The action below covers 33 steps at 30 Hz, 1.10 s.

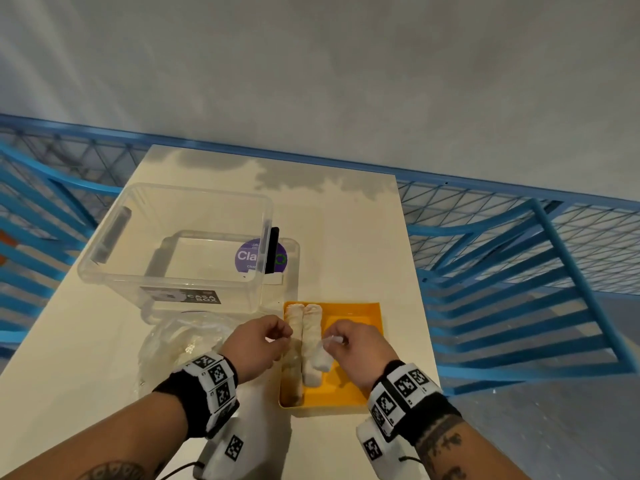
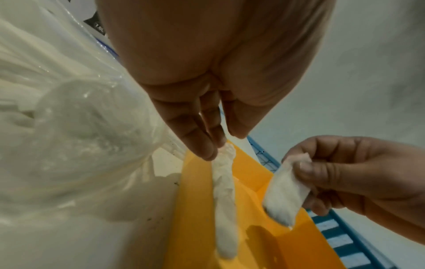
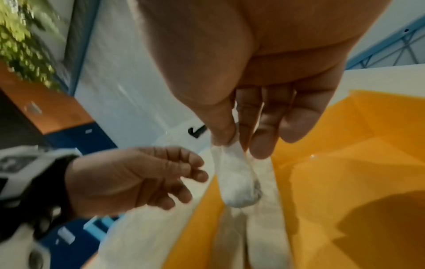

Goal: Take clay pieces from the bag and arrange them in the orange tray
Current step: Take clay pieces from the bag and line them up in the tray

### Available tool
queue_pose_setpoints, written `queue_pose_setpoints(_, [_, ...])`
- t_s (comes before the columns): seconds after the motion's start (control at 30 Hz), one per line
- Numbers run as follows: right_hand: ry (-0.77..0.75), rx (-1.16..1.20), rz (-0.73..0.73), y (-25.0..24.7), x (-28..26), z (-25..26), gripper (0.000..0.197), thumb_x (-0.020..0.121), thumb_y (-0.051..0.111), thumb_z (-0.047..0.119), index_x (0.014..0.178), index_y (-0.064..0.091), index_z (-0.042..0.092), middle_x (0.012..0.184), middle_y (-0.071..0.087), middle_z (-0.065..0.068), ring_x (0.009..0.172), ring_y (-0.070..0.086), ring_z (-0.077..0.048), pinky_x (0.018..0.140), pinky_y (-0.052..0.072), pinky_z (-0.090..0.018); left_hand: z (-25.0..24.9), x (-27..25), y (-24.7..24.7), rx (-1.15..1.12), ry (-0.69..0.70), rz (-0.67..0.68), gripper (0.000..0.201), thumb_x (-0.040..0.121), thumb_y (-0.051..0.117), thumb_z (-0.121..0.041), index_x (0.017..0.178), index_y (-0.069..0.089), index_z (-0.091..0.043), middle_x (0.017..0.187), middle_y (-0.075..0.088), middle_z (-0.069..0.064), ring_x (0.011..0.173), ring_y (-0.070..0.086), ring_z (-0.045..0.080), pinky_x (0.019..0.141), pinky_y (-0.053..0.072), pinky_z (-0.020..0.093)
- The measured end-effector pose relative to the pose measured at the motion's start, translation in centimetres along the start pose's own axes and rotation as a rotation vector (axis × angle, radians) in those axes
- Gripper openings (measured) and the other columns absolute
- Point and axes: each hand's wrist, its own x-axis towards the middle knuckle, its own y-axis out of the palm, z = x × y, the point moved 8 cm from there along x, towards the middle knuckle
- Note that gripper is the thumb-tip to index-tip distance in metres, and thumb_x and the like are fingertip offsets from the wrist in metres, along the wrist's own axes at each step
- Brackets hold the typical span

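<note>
1. Clay pieces: two long white rolls [image 1: 304, 344] lie side by side, touching, along the left side of the orange tray [image 1: 353, 393].
2. Orange tray: it sits on the desk [image 1: 86, 358], just in front of a clear plastic box [image 1: 173, 247].
3. Right hand [image 1: 353, 348]: thumb and fingers pinch the upper end of a shorter clay piece [image 2: 284, 193]. This piece hangs downward over the tray, beside the right-hand roll; whether its lower end touches the tray cannot be told.
4. Left hand [image 1: 256, 344]: it is above the tray's left edge with fingers loosely curled toward the thumb. In the left wrist view its fingertips [image 2: 202, 145] are at the top end of a roll; whether they grip it cannot be told.
5. Bag [image 1: 180, 344]: clear plastic, crumpled, it lies on the desk left of the tray, near the left hand.
6. Surroundings: blue metal railings [image 1: 519, 265] stand on both sides of the desk.
</note>
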Motion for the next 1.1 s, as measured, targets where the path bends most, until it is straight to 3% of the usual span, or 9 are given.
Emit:
queue_pose_setpoints(0.07, [0.031,-0.098,0.139,1.9,-0.2,-0.9,0.015,0.092,0.054,0.031,0.099,0.067,0.031,0.099,0.068,0.006,0.091,0.061,-0.016,0.075,0.048,-0.027,-0.1,-0.1,-0.4,0.174,0.029,-0.04,0.009,0.088,0.067,-0.026,0.096,0.065,-0.031,0.103,0.065,-0.012,0.08,0.058,0.006,0.072,0.047,0.016])
queue_pose_setpoints(0.13, [0.049,-0.176,0.267,3.8,-0.3,-1.4,0.016,0.089,0.054,0.029,0.097,0.068,0.031,0.102,0.069,0.003,0.092,0.063,-0.018,0.076,0.051,-0.029,-0.4,-0.2,-0.2,0.331,0.041,-0.037,0.018,0.087,0.067,-0.033,0.104,0.064,-0.035,0.112,0.059,-0.012,0.087,0.052,0.006,0.066,0.034,0.009])
queue_pose_setpoints(0.23, [0.057,-0.267,0.361,5.7,-0.1,-1.7,0.015,0.087,0.059,0.029,0.098,0.069,0.03,0.097,0.066,0.005,0.093,0.062,-0.018,0.082,0.053,-0.032,-0.3,-0.1,0.6,0.483,0.029,0.012,0.036,0.084,0.069,-0.034,0.118,0.06,-0.036,0.118,0.053,-0.009,0.095,0.047,0.007,0.07,0.031,0.019])
queue_pose_setpoints(0.37, [0.089,-0.286,0.324,6.6,1.2,-1.9,0.005,0.086,0.063,0.03,0.084,0.064,0.033,0.101,0.068,0.004,0.095,0.062,-0.019,0.084,0.052,-0.031,0.3,0.3,1.0,0.477,0.029,0.045,0.044,0.081,0.072,-0.032,0.122,0.058,-0.034,0.116,0.055,-0.008,0.097,0.05,0.008,0.08,0.039,0.021])
queue_pose_setpoints(0.43, [0.115,-0.258,0.289,6.7,2.0,-2.2,0.016,0.084,0.066,0.028,0.071,0.059,0.034,0.099,0.069,0.004,0.094,0.063,-0.018,0.084,0.053,-0.032,0.4,0.5,1.1,0.464,0.044,0.052,0.044,0.08,0.072,-0.03,0.122,0.059,-0.033,0.114,0.058,-0.009,0.1,0.054,0.009,0.086,0.046,0.023])
queue_pose_setpoints(0.8, [0.202,-0.145,0.234,7.4,3.1,-3.7,0.015,0.078,0.068,0.031,0.067,0.059,0.035,0.093,0.067,0.01,0.088,0.063,-0.013,0.082,0.055,-0.031,0.8,1.1,1.2,0.449,0.047,0.07,0.046,0.077,0.076,-0.025,0.119,0.059,-0.034,0.111,0.06,-0.011,0.1,0.056,0.01,0.088,0.049,0.024])
queue_pose_setpoints(0.87, [0.202,-0.127,0.213,7.4,2.9,-3.9,0.009,0.077,0.068,0.034,0.076,0.06,0.035,0.096,0.065,0.009,0.089,0.062,-0.013,0.082,0.055,-0.031,0.9,1.1,1.3,0.455,0.056,0.074,0.047,0.077,0.075,-0.026,0.12,0.058,-0.034,0.112,0.06,-0.011,0.101,0.056,0.01,0.089,0.049,0.026])
queue_pose_setpoints(1.0, [0.176,-0.115,0.116,6.3,2.0,-4.0,0.033,0.084,0.068,0.037,0.114,0.057,0.03,0.115,0.059,0.006,0.106,0.059,-0.015,0.09,0.049,-0.028,0.4,0.8,0.9,0.452,0.107,0.061,0.04,0.082,0.069,-0.032,0.12,0.058,-0.037,0.11,0.06,-0.012,0.101,0.056,0.01,0.09,0.049,0.027])
queue_pose_setpoints(1.1, [0.145,-0.117,0.047,5.3,0.0,-3.9,0.026,0.092,0.055,0.04,0.116,0.054,0.029,0.119,0.057,0.005,0.109,0.058,-0.017,0.091,0.049,-0.033,-0.2,0.1,-0.7,0.409,0.158,0.007,0.023,0.088,0.062,-0.035,0.112,0.063,-0.037,0.099,0.063,-0.016,0.091,0.058,0.007,0.086,0.049,0.025])
